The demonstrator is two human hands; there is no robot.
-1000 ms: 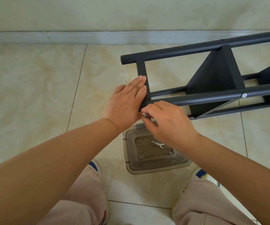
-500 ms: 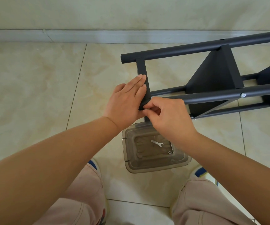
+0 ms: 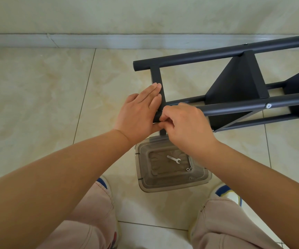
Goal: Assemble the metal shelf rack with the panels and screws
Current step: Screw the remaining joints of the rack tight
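Observation:
The black metal rack point(image 3: 235, 56) lies on its side on the tiled floor, with a dark shelf panel point(image 3: 235, 83) fixed between its tubes. My left hand point(image 3: 139, 112) presses with straight fingers against the end crossbar point(image 3: 156, 76), where it meets the near tube point(image 3: 253, 105). My right hand point(image 3: 186, 126) has curled fingers pinched at that same joint. The small screw between its fingertips is hidden. A silver screw head point(image 3: 268, 105) sits further along the near tube.
A clear plastic tub point(image 3: 163, 186) stands on the floor between my knees, holding a small wrench point(image 3: 174, 159) and loose nuts point(image 3: 189, 169). My shoes point(image 3: 103, 182) flank it. A wall with a skirting board point(image 3: 109, 41) runs behind the rack.
My right hand has risen from below the tube end to the joint, and the silver screw seen at its fingertips is now covered. My left hand has stayed in place.

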